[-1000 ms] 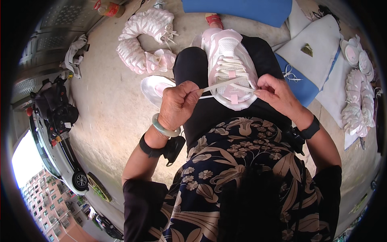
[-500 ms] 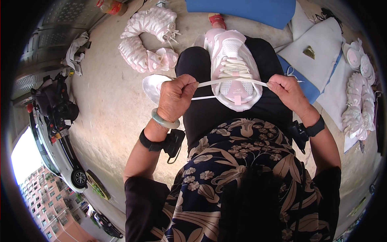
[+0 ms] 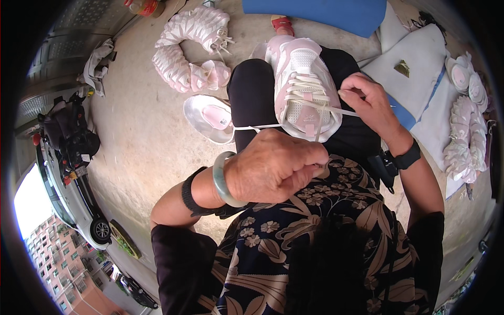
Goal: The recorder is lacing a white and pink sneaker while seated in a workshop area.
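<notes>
A white and pink sneaker (image 3: 302,79) rests between my thighs, its heel toward me and its laces threaded. My left hand (image 3: 281,165) is closed low in front of the heel, with a greenish bangle at the wrist. One white shoelace (image 3: 319,126) end runs from the upper eyelets down toward its pinched fingers, where the fingertips partly hide it. To the right of the shoe, my right hand (image 3: 370,102) has curled fingers, and the other lace end stretches sideways into it. Another white lace crosses left from the heel toward a pale shoe part (image 3: 210,119) on the floor.
A curved row of pink-white shoe uppers (image 3: 191,47) lies at the far left, and more stacked shoe parts (image 3: 464,139) sit at the right. Blue sheeting (image 3: 315,16) and grey-white sheets (image 3: 412,65) cover some floor. A scooter (image 3: 68,131) and a car (image 3: 71,194) stand leftward.
My left hand has moved down and right, from beside the shoe to in front of its heel. The lace stretched between both hands now runs separately to each. My right hand shifted slightly up.
</notes>
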Available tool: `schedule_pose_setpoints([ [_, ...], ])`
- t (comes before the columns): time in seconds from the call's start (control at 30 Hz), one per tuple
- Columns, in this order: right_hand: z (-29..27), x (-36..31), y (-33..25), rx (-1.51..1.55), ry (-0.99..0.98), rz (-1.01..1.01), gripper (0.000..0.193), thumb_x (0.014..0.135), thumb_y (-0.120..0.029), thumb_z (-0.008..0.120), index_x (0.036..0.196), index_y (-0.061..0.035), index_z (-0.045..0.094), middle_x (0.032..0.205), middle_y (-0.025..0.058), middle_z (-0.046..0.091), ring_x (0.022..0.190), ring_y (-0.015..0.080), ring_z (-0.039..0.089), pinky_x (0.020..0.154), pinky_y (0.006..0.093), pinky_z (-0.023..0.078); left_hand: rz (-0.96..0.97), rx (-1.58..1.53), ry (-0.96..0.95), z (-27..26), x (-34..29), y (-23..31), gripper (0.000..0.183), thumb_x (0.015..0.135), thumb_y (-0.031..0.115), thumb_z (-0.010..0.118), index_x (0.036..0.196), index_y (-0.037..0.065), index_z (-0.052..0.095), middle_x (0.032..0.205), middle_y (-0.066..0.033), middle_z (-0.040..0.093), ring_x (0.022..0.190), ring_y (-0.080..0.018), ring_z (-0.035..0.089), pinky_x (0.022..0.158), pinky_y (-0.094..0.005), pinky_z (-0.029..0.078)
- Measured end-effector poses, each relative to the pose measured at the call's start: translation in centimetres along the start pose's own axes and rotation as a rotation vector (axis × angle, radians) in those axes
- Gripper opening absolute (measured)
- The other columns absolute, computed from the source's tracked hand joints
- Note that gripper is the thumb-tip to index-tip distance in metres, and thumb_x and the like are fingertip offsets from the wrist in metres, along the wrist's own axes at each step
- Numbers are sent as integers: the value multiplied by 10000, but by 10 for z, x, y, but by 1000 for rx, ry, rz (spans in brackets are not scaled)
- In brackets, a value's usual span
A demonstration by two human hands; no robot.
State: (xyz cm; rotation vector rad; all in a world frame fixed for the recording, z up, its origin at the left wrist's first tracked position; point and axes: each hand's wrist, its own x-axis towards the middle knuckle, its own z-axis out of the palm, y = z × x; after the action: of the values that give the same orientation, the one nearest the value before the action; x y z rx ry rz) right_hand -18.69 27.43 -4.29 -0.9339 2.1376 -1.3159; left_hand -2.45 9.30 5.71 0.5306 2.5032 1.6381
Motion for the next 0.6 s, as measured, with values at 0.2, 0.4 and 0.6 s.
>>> schedule_pose_setpoints([
  [0.2,26,17,-41,-486,-134,-375,166,691,-182,655,811,-76,611,798,66,552,751,234,554,737,359,366,-5,81,-122,7,9,1,165,737,-40,600,889,18,573,706,-91,605,635,-286,621,520,-337,483],
  [0.4,38,15,-38,-572,-209,-244,57,730,-132,614,764,-90,597,776,59,546,767,230,552,683,359,343,1,120,-128,10,6,-5,184,729,-46,598,895,29,569,699,-82,603,634,-287,619,502,-342,478],
  [0.6,43,19,-45,-621,-57,-403,50,757,-93,584,799,-72,568,775,70,597,752,238,590,697,390,374,-14,53,-71,8,-3,-9,161,741,-52,591,882,24,576,715,-89,612,622,-281,617,513,-315,481],
])
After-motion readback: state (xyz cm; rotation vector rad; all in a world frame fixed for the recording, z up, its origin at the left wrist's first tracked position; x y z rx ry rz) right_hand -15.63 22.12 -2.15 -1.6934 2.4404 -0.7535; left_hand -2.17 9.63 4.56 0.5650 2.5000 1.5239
